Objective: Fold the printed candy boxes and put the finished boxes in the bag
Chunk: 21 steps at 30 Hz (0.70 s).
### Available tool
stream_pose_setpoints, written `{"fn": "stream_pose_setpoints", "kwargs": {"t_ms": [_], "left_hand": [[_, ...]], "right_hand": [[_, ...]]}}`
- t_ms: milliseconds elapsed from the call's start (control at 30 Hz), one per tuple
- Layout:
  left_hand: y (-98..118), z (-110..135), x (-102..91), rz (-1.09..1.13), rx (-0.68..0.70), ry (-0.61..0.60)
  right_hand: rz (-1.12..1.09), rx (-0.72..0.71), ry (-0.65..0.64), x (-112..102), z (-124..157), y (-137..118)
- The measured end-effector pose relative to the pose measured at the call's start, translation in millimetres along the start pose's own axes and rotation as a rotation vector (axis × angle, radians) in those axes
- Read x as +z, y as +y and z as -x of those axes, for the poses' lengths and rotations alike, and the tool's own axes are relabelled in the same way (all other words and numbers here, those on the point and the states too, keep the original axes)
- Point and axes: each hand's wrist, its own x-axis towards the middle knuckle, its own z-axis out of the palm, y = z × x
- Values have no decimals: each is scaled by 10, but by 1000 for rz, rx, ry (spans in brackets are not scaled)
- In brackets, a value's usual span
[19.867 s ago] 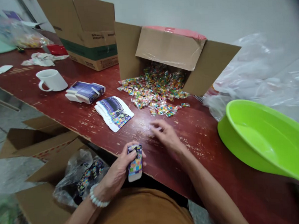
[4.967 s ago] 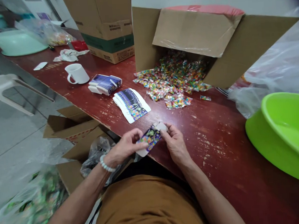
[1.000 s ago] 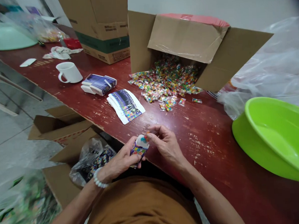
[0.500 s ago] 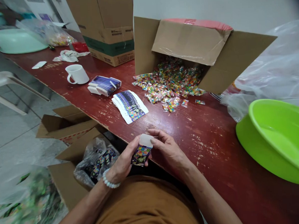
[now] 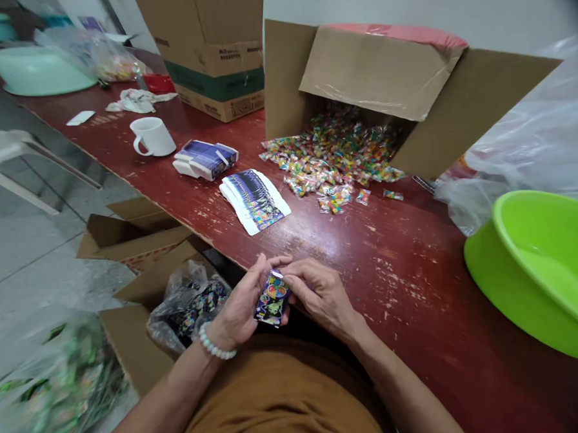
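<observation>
A small printed candy box [image 5: 273, 301], dark purple with bright colours, is held just off the table's front edge. My left hand [image 5: 247, 299], with a beaded bracelet at the wrist, cradles it from the side and below. The fingers of my right hand [image 5: 319, 292] pinch at the box's upper end, where only a sliver of white flap shows. Beyond the hands lies a fanned stack of flat printed cartons [image 5: 256, 202]. Small clear packets of colourful candy [image 5: 335, 165] spill onto the table from a cardboard box [image 5: 373, 70] on its side.
On the red table [image 5: 369, 264] are a white mug [image 5: 153, 137], a purple-and-white carton bundle [image 5: 206, 159], another tall cardboard box [image 5: 213, 59] and a green basin [image 5: 496, 283]. Below left, an open carton [image 5: 135, 347] holds a plastic bag of dark printed packs [image 5: 197, 308].
The white top flap of the box stood up before and is now folded down. My right fingers have closed in on that end. The view has shifted slightly.
</observation>
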Motion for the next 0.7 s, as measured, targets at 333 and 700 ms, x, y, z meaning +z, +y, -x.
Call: {"fn": "stream_pose_setpoints", "kwargs": {"t_ms": [333,700], "left_hand": [[-25,-49,-37,-44,47,31],[-163,-57,-225,-120,177,131]], "right_hand": [[-334,218,-30,53,-77,-45],[-226,261,-141,141,198,227]]}}
